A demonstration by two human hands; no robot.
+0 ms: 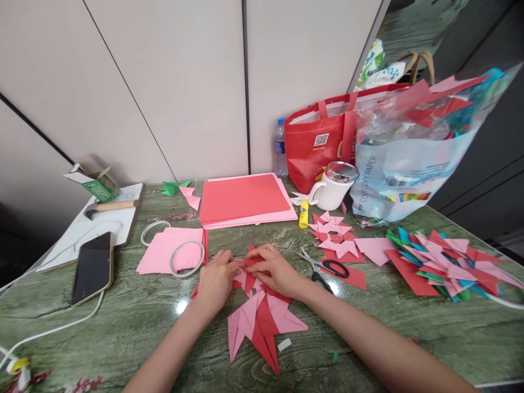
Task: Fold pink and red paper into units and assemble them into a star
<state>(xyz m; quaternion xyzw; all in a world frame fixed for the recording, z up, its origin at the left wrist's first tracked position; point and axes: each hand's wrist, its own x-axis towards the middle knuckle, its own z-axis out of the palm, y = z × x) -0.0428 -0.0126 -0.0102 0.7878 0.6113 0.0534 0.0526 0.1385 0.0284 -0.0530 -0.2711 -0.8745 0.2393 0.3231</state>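
Observation:
A pink and red folded paper star (264,322) lies on the table in front of me, its near points spread toward me. My left hand (216,275) is closed on the far left part of the star, thumb and fingertips pressed on the paper. From the right, my right hand (276,268) pinches a red folded point at the far side, close to the left fingertips. Both hands cover part of the star, so its far points are mostly hidden. To the right of my right hand lie scissors (317,266) with black handles, blades apart.
Left are pink paper squares (158,248), a tape roll (199,266), a phone (93,267) and a hammer (118,206). Behind lie red sheets (245,199). Right stand a glue stick (303,214), white mug (329,191), red bag (303,147) and piled folded paper (450,267).

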